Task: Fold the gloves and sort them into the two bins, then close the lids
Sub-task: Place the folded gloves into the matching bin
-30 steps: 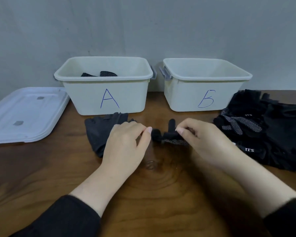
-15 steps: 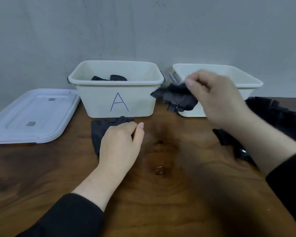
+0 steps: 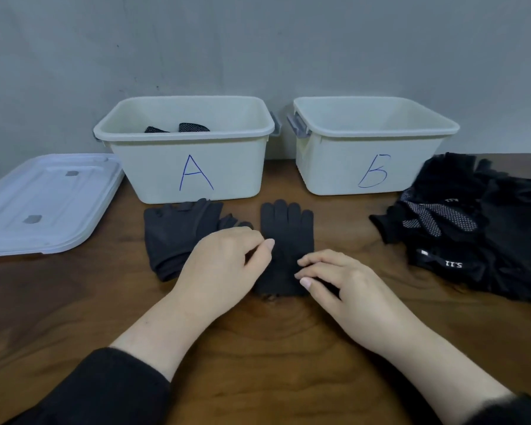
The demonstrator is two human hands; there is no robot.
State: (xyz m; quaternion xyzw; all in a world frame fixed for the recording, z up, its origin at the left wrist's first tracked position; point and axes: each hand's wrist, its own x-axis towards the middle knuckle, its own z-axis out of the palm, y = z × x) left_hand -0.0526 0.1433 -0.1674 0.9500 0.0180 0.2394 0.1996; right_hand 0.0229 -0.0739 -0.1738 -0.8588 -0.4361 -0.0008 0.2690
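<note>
1. While both hands are working the dark glove (image 3: 287, 240) lying flat on the table (image 3: 74, 302) in front of bins A (image 3: 193, 167) and B (image 3: 371, 167), I'd be squaring the edges before folding fingers toward cuff.
2. Left hand (image 3: 224, 268) is pinching the glove's left edge; right hand (image 3: 341, 283) is resting curled fingers on its cuff end, though whether they're gripping is hard to tell.
3. Bin B's inside is hiding behind its wall, and the pile of black gloves (image 3: 472, 228) is getting cut off at the right.
</note>
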